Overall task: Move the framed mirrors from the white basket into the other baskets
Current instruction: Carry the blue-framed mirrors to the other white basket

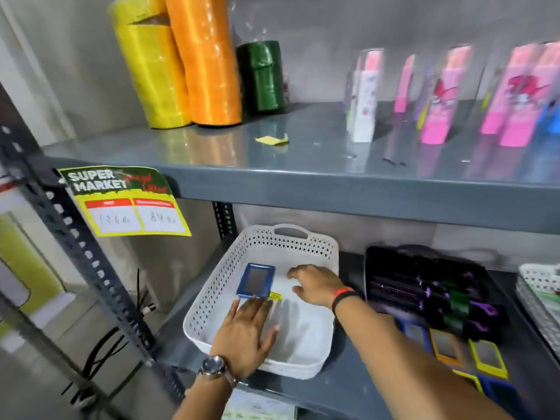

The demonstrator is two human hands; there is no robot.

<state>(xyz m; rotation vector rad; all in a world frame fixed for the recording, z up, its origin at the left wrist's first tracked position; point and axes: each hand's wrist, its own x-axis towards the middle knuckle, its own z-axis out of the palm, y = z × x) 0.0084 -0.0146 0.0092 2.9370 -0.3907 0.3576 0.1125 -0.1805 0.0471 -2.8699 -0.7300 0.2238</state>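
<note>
A white perforated basket [315,247] sits on the lower grey shelf. Inside it, at the back left, lies one blue-framed mirror [256,281] with a small yellow tag [275,296] next to it. My left hand [245,331] is flat and open inside the basket, fingertips touching the mirror's near edge. My right hand [315,284] hovers open over the basket's right side, holding nothing. To the right, several framed mirrors, blue, orange and yellow [488,357], lie together on the shelf; whether a basket holds them I cannot tell.
A black tray [375,268] of dark combs stands right of the white basket. Another white basket [536,295] is at the far right edge. The upper shelf [303,177] overhangs, carrying ribbon rolls and pink packages. A slotted metal post [75,241] and price sign stand left.
</note>
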